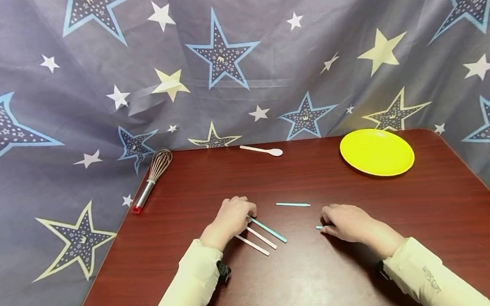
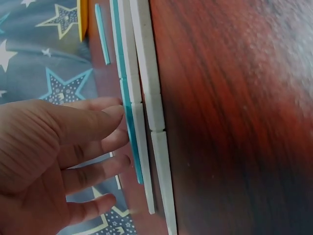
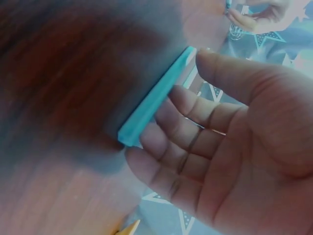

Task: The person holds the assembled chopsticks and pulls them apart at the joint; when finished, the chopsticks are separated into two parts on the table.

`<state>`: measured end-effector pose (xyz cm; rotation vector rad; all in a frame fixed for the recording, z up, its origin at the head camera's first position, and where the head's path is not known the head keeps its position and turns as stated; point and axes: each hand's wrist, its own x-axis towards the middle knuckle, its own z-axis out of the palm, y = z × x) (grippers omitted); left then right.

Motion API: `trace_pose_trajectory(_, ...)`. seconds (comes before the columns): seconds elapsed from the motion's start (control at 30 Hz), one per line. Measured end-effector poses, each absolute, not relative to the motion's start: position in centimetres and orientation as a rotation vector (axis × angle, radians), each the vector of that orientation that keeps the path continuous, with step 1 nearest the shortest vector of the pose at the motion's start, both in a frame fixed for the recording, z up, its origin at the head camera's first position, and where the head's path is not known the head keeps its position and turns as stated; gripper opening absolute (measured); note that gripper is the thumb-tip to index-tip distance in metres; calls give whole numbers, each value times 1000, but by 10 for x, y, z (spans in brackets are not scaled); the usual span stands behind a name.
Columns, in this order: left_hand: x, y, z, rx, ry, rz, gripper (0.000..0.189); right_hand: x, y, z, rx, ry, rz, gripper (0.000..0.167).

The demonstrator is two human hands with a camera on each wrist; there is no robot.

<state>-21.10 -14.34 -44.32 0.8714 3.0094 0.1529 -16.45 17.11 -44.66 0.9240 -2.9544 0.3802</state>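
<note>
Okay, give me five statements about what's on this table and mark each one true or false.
1. The whisk points its red handle end toward the person. True.
2. The white spoon lies on the yellow plate. False: it rests on the table.
3. Two white chopsticks lie beside a long turquoise chopstick near the left hand. True.
4. The right hand touches the whisk. False: it is at a short turquoise stick.
5. A separate turquoise stick lies apart from both hands. True.
</note>
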Motion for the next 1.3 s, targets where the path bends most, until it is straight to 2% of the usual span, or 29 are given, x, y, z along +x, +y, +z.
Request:
trace_pose_trajectory(0.57, -211, -129, -450, 960, 3052, -113, 22, -161, 175, -447, 887, -2929, 394, 23)
trace_pose_trajectory(0.8, -208, -129, -452, 970, 3055, -137, 16, -160, 178, -450, 897, -2912, 383, 19)
trace_pose_trajectory(1.3, -207, -128, -442, 991, 3123, -152, 19, -159, 181, -446, 866, -2896, 394, 21)
